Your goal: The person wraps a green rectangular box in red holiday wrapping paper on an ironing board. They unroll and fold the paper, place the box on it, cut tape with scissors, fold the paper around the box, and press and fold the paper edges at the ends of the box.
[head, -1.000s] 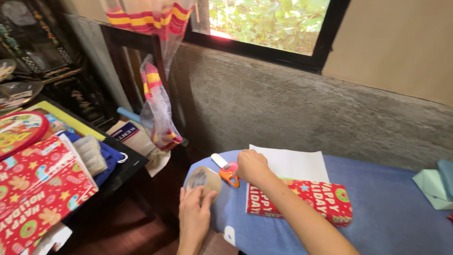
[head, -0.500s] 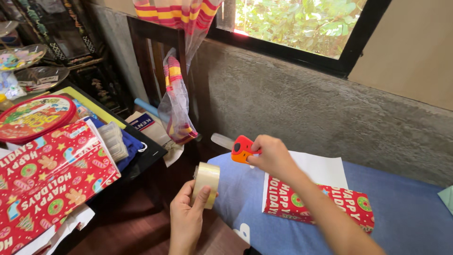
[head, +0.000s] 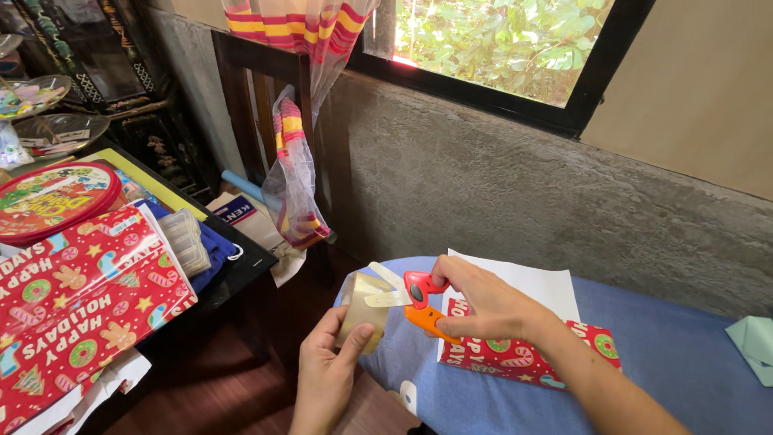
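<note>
**Operator:** Fingers of my left hand are curled around the roll of clear packing tape, thumb on its near face, low and just left of centre in the frame. My right hand pinches the orange-and-red handles of the small scissors, whose pale blades are open and point left, crossing the roll's upper rim.

**Observer:** How would that roll handle?

**Operator:** Light and stiff, I judge, with a slick outer face and a tacky free end. Best gripped across the core, as I have it. The scissors look like light plastic, best held by the loops.

**Observer:** What's around?

**Operator:** A flat parcel in red holiday-print wrapping paper lies on the blue cloth-covered table, lower centre-right, with a white paper sheet behind it. More red holiday paper sits lower left.
</note>
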